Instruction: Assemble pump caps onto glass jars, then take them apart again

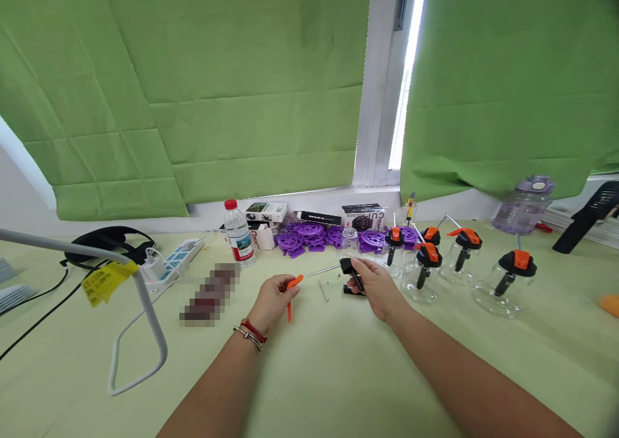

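Here's the left hand (273, 299), fingers pinched on a bent orange plastic lever (294, 282), and that lever sits forward and to the right of the red-capped water bottle (240, 239). Thin, surely light, probably stiff with a touch of spring; the bent top end looks the place to grip, since the slim tail could twist.

Over to the right hand (380, 286), farther right of the bottle: thumb and fingers clamped on a black plastic fitting (346, 266), a slim metal rod (325, 270) seeming to run out of it toward the bottle's side. The fitting should be rigid and easy to hold by its blocky body; the rod looks smooth, likely slippery.

Between the hands, right of the bottle, a metal screw (324, 291) lies on the desk (314, 373), small and apt to roll, best pinched by its shank. Further out now, purple plastic pieces (309, 235) crowd the row right of the bottle, and well beyond them stand orange-and-black-topped glass vessels (516, 264), likely fragile, safest taken low around the glass.
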Demonstrator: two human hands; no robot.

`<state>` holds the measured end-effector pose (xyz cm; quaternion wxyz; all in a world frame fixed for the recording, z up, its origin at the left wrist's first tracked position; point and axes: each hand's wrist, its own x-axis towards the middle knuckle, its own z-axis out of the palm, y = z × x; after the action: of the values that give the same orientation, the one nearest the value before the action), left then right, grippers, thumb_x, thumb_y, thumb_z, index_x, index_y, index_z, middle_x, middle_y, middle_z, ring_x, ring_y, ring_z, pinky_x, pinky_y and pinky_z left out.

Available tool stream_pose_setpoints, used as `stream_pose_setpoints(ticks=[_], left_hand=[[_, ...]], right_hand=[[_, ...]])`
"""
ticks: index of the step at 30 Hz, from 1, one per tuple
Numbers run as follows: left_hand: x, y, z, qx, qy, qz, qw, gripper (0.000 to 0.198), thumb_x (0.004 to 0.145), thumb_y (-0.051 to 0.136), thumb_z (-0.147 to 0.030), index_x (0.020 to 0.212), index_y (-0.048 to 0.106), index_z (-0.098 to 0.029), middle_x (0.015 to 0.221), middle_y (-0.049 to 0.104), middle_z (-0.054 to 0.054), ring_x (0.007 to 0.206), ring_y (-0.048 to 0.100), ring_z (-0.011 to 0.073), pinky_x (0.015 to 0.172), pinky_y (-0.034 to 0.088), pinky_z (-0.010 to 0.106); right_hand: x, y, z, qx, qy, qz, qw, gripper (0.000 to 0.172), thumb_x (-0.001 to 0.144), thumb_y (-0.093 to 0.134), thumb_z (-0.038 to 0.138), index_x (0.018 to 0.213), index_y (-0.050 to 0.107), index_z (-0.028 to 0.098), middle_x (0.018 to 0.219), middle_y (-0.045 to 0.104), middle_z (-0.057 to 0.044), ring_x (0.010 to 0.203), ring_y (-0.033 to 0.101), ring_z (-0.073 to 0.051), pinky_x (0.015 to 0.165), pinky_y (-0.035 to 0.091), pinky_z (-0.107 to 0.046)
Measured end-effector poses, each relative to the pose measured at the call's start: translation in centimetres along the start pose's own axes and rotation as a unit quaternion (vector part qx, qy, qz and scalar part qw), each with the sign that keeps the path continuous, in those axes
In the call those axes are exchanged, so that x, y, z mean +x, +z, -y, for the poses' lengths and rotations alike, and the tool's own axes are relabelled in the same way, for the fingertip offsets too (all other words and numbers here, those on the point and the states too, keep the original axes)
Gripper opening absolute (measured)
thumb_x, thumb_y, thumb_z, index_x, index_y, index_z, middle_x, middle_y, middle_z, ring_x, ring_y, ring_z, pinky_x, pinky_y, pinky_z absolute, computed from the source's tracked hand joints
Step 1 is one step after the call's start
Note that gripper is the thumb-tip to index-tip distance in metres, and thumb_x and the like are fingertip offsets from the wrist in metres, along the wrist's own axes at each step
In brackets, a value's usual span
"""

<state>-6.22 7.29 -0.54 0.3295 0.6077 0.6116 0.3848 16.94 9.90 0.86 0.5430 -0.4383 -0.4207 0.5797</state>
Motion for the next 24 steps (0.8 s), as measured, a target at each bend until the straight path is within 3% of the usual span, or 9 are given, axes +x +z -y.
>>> stream_pose_setpoints(ticks=[4, 9, 13, 16, 20, 24], left_hand=[[1.0, 0.2, 1.9, 0.066, -0.024, -0.078, 0.994, 0.034, 0.074, 0.053, -0.042, 0.087, 0.063, -0.012, 0.073, 0.06, 0.006, 0.065, 0.053, 0.017, 0.062, 0.042, 0.029], [1.2, 0.6, 2.4, 0.133, 0.002, -0.121, 0.984, 0.024, 0.072, 0.055, -0.038, 0.076, 0.063, -0.016, 0.081, 0.058, 0.006, 0.072, 0.051, 0.0176, 0.07, 0.039, 0.03], [1.2, 1.2, 1.9, 0.147, 0.027, -0.122, 0.981, 0.023, 0.071, 0.057, -0.039, 0.064, 0.06, -0.017, 0.078, 0.055, 0.005, 0.07, 0.05, 0.0166, 0.07, 0.038, 0.029], [1.4, 1.5, 1.8, 0.136, 0.029, -0.126, 0.982, 0.025, 0.07, 0.058, -0.039, 0.057, 0.056, -0.018, 0.072, 0.054, 0.004, 0.068, 0.05, 0.0166, 0.069, 0.038, 0.028], [1.7, 0.2, 1.8, 0.094, -0.006, -0.161, 0.983, 0.035, 0.081, 0.04, -0.044, 0.06, 0.051, -0.019, 0.066, 0.055, 0.005, 0.066, 0.054, 0.0176, 0.064, 0.039, 0.028], [1.2, -2.3, 1.4, 0.031, -0.059, -0.155, 0.986, 0.049, 0.085, 0.019, -0.052, 0.075, 0.051, -0.016, 0.065, 0.058, 0.005, 0.048, 0.053, 0.0143, 0.047, 0.038, 0.026]], right_hand=[[0.1, -0.5, 0.2, 0.027, -0.001, 0.013, 1.0, 0.038, 0.069, 0.068, 0.04, 0.096, 0.056, 0.017, 0.076, 0.06, 0.0, 0.063, 0.058, -0.011, 0.063, 0.049, -0.026], [-1.3, 1.0, -1.2, -0.116, -0.097, 0.078, 0.986, 0.041, 0.075, 0.063, 0.038, 0.109, 0.05, 0.019, 0.083, 0.061, -0.002, 0.072, 0.058, -0.014, 0.071, 0.048, -0.03], [-2.6, 2.5, -1.9, -0.27, -0.258, 0.106, 0.922, 0.031, 0.078, 0.06, 0.03, 0.107, 0.051, 0.021, 0.105, 0.055, -0.007, 0.087, 0.056, -0.018, 0.078, 0.048, -0.033], [-3.4, 3.5, -1.9, -0.337, -0.324, 0.135, 0.873, 0.028, 0.08, 0.056, 0.024, 0.107, 0.051, 0.021, 0.111, 0.051, -0.009, 0.098, 0.053, -0.02, 0.087, 0.046, -0.035], [-4.1, 5.4, -2.2, -0.401, -0.355, 0.18, 0.825, 0.03, 0.081, 0.055, 0.019, 0.111, 0.049, 0.022, 0.115, 0.05, -0.009, 0.104, 0.051, -0.021, 0.092, 0.043, -0.036], [-4.7, 8.8, -3.1, -0.489, -0.347, 0.244, 0.762, 0.033, 0.081, 0.058, 0.02, 0.113, 0.05, 0.02, 0.116, 0.051, -0.01, 0.096, 0.056, -0.022, 0.084, 0.049, -0.037]])
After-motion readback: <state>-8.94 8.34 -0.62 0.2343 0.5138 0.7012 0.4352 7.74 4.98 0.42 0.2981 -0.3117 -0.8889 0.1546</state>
